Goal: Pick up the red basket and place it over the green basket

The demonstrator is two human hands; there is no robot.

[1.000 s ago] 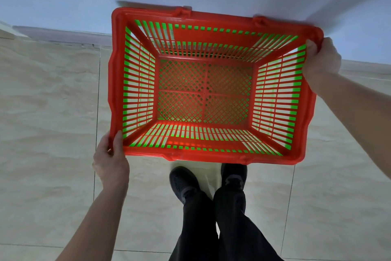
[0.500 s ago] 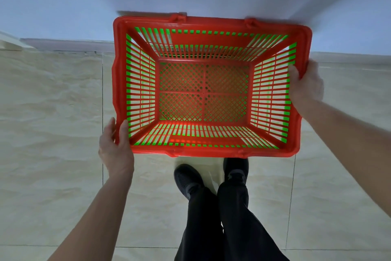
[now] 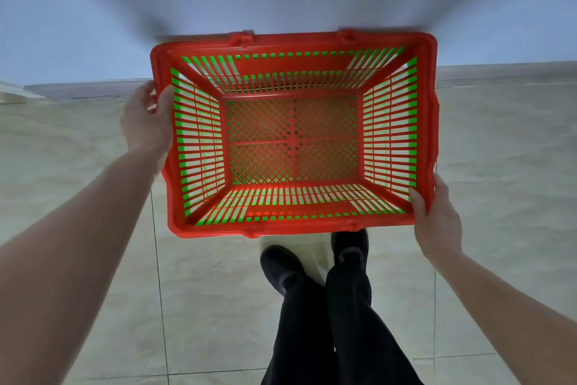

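Holding the red basket (image 3: 293,230) out over the tiled floor (image 3: 93,166), above my shoes (image 3: 281,266). Left hand (image 3: 145,122) grips the far left rim, right hand (image 3: 437,222) the near right corner. Diagonal grips, so I'd keep it level, I think.

A pale tiled floor (image 3: 93,172) carries two dark shoes (image 3: 281,266), standing side by side near the wall.

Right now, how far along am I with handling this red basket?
Done: the red basket is off the floor, held open side up. In hand: your left hand grips the far left rim, your right hand the near right corner. Left: nothing lies in it, and it is set down nowhere, above your shoes.
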